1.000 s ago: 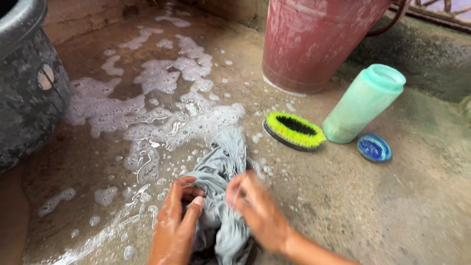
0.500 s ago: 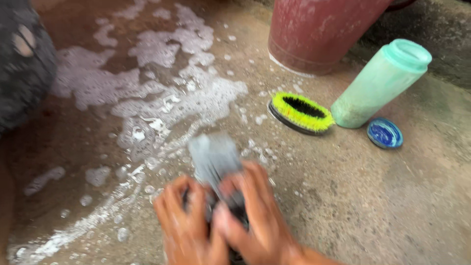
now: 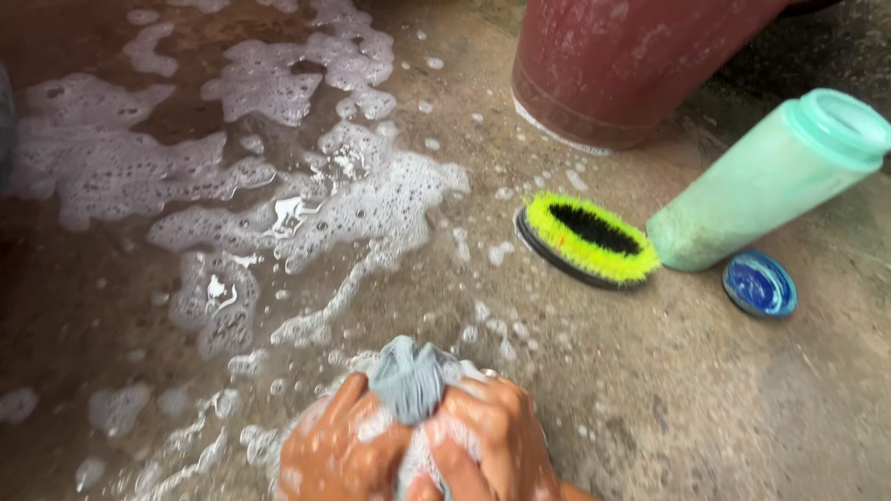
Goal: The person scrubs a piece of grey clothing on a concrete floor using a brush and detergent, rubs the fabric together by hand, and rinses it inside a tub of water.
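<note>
Both hands clamp the grey cloth (image 3: 408,380) at six o'clock: left hand (image 3: 339,450) and right hand (image 3: 487,436) squeeze it into a tight, soapy wad. A second ago it lay stretched out along the floor; now it is bunched, suds pressed out. Foam (image 3: 278,213) spreads toward eleven; scrub brush (image 3: 589,239), green bottle (image 3: 770,181) and blue lid (image 3: 759,284) sit at two.

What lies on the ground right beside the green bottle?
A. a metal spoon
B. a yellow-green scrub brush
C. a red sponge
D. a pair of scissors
B: the scrub brush with yellow-green bristles lies on the wet floor, just left of the green bottle.
</note>
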